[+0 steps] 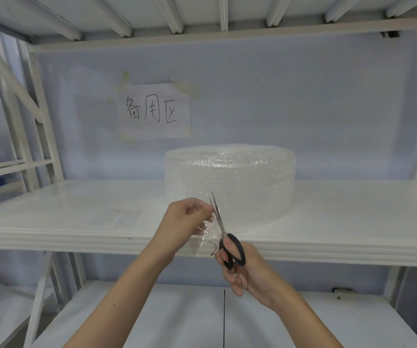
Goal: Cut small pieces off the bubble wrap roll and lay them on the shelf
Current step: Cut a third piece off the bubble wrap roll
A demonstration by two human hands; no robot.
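Right in front of the bubble wrap roll [230,182], which sits on its flat end on the white shelf [77,217], both hands are busy. Left hand [184,222] has its grip pinched tight on a loose flap of wrap [206,231] coming off the roll's near side. Right hand [242,270] has its grip closed through the black handles of the scissors [223,234], blades nearly together on the flap. Left of the roll, a cut piece [120,217] lies flat. Behind the roll there's a taped paper sign [154,111].

Bubble wrap roll [230,182] on shelf [340,222], paper sign [154,111] behind, left
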